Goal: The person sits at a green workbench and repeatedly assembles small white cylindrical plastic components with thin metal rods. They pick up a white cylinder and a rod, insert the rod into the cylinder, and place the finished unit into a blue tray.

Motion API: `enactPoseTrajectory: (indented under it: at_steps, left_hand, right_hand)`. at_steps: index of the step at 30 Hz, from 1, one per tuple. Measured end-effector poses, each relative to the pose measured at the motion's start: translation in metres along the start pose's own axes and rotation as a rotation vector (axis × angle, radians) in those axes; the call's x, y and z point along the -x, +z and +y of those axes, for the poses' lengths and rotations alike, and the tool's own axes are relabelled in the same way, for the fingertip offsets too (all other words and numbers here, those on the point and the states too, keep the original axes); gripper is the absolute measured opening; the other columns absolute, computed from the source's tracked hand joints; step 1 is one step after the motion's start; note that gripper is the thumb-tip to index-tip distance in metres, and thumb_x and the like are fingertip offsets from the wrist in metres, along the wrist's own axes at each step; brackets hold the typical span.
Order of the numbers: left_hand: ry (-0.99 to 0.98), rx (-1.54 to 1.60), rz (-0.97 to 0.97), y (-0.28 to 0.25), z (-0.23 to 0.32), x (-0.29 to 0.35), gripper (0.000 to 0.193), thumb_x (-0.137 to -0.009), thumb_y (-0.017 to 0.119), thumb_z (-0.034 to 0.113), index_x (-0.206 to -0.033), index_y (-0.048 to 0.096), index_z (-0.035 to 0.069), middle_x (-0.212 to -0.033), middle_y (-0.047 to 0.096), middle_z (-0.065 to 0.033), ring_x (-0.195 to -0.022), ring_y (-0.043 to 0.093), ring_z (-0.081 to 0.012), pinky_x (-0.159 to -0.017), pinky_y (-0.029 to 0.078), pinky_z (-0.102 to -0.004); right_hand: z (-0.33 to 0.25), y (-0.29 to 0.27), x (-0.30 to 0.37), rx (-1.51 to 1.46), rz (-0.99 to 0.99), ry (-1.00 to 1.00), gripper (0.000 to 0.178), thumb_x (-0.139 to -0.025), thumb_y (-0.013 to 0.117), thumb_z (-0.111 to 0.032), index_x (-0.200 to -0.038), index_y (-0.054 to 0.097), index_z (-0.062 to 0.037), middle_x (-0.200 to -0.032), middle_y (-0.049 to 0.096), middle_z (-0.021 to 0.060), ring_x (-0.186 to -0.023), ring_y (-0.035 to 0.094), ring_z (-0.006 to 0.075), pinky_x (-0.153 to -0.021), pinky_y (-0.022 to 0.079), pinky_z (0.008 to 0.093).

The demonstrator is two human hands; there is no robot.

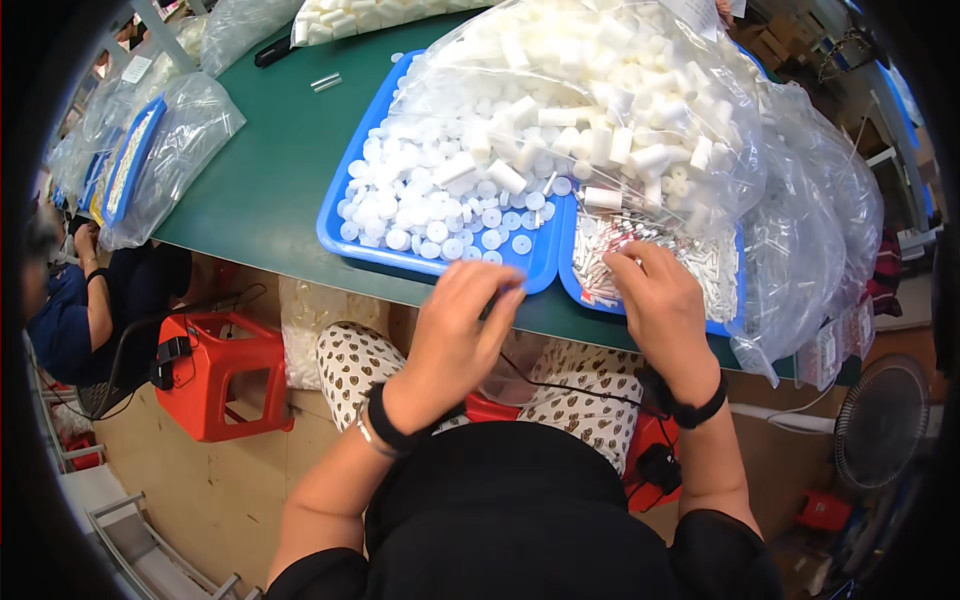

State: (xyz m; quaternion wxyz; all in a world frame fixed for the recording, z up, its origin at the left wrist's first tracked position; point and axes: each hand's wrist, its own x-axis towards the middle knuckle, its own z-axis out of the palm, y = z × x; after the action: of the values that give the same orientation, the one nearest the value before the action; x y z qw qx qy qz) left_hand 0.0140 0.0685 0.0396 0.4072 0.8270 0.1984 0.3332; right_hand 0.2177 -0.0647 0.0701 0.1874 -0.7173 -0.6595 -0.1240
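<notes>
My left hand [460, 318] is held just in front of a blue tray [332, 225], its fingers curled and the thumb drawn in close to them. Motion softens the fingertips, so whatever they pinch is too small to make out. The tray is heaped with small translucent white plastic discs [400, 215]. My right hand [660, 300] reaches over the near edge of a second blue tray [572, 278], fingers bent together among thin white pin-like pieces [705, 265]. Anything between those fingertips is hidden.
A large clear bag of white foam cylinders [650, 80] spills over both trays. Crumpled clear plastic [810, 200] lies to the right. Two clear tubes [326, 82] and a black pen-like item [272, 52] rest on the green table [260, 190]. A co-worker [75, 310] sits at left, near a red stool [220, 375].
</notes>
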Motion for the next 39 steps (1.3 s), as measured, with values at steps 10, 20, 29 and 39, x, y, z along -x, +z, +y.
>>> enactPoseTrajectory:
  at_steps: [10, 20, 29, 39]
  left_hand:
    - [0.081, -0.372, -0.189, 0.017, -0.034, -0.048, 0.013, -0.082, 0.067, 0.005, -0.094, 0.066, 0.001, -0.092, 0.061, -0.0140, -0.092, 0.057, -0.0349, -0.080, 0.048, -0.0432]
    - [0.146, -0.314, -0.176, 0.013, -0.034, -0.053, 0.017, -0.082, 0.065, 0.002, -0.100, 0.062, 0.002, -0.094, 0.058, -0.0149, -0.090, 0.057, -0.0351, -0.079, 0.047, -0.0425]
    - [-0.416, 0.801, -0.004, 0.013, -0.006, -0.026, 0.025, -0.096, 0.063, 0.010, -0.119, 0.061, 0.003, -0.097, 0.062, -0.0020, -0.087, 0.057, -0.0108, -0.075, 0.047, -0.0241]
    - [-0.834, 1.876, -0.131, 0.024, -0.006, 0.047, 0.038, -0.100, 0.059, 0.014, -0.133, 0.050, -0.002, -0.109, 0.061, -0.0051, -0.094, 0.058, -0.0095, -0.085, 0.049, -0.0231]
  right_hand:
    - [0.016, 0.016, -0.005, -0.255, 0.052, 0.076, 0.015, -0.079, 0.066, 0.002, -0.094, 0.062, -0.0027, -0.093, 0.064, 0.0095, -0.070, 0.058, 0.0253, -0.064, 0.048, 0.0352]
    - [0.021, 0.007, -0.017, -0.673, 0.186, 0.469, 0.013, -0.086, 0.068, -0.002, -0.098, 0.065, -0.0032, -0.078, 0.063, -0.0011, -0.054, 0.034, 0.0035, -0.050, 0.030, 0.0215]
    - [0.001, -0.017, -0.019, -0.321, 0.267, 0.178, 0.012, -0.079, 0.078, -0.006, -0.088, 0.069, -0.0048, -0.070, 0.062, 0.0034, -0.053, 0.043, 0.0134, -0.050, 0.034, 0.0283]
    - [-0.041, -0.016, 0.012, -0.477, -0.127, 0.027, 0.008, -0.080, 0.075, -0.009, -0.082, 0.067, -0.0068, -0.071, 0.060, 0.0021, -0.066, 0.049, 0.0217, -0.068, 0.037, 0.0348]
